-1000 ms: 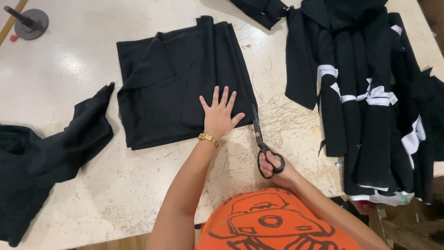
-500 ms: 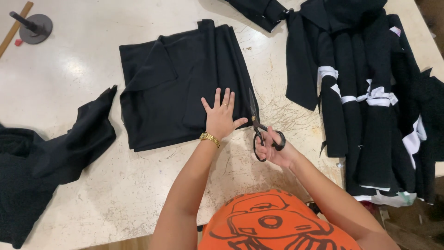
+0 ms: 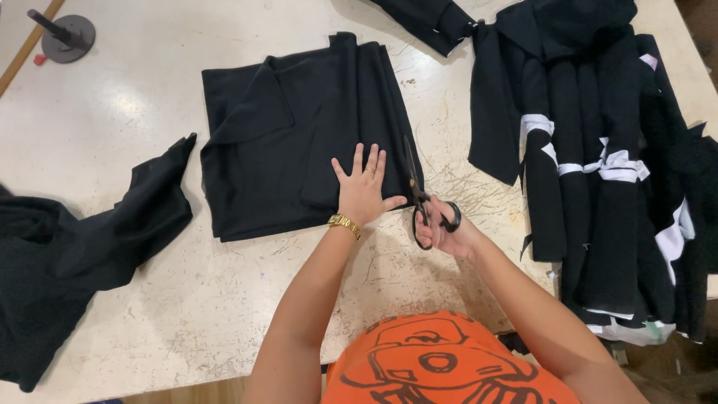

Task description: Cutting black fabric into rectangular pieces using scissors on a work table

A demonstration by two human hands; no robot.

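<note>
We see the folded black cloth [image 3: 299,142] lying flat near the middle of the pale table [image 3: 112,150], and the left hand [image 3: 364,191] presses on its lower right corner with all fingers spread open and flat, a gold bracelet [image 3: 344,223] on the wrist. Just at 3 o'clock from this hand, the right hand [image 3: 443,228] holds the black scissors [image 3: 420,191], with fingers closed through the two loops; the blades point toward 12 o'clock and run along the right edge of the cloth, and we cannot tell for sure how far they are open. In our judgement the cloth is soft, light and in several layers, so it slips and wrinkles easily; it is better to hold it down with a flat palm close beside the blades than to pinch it, and the edge must stay tight. At 9 o'clock from the cloth, well apart, lies a loose heap of black fabric [image 3: 67,254]. At 3 o'clock there is a row of black bundles [image 3: 598,172] tied with white strips. At 10 o'clock, near the far table corner, stands a small dark round stand [image 3: 66,34]. The person wears an orange shirt [image 3: 441,366].
</note>
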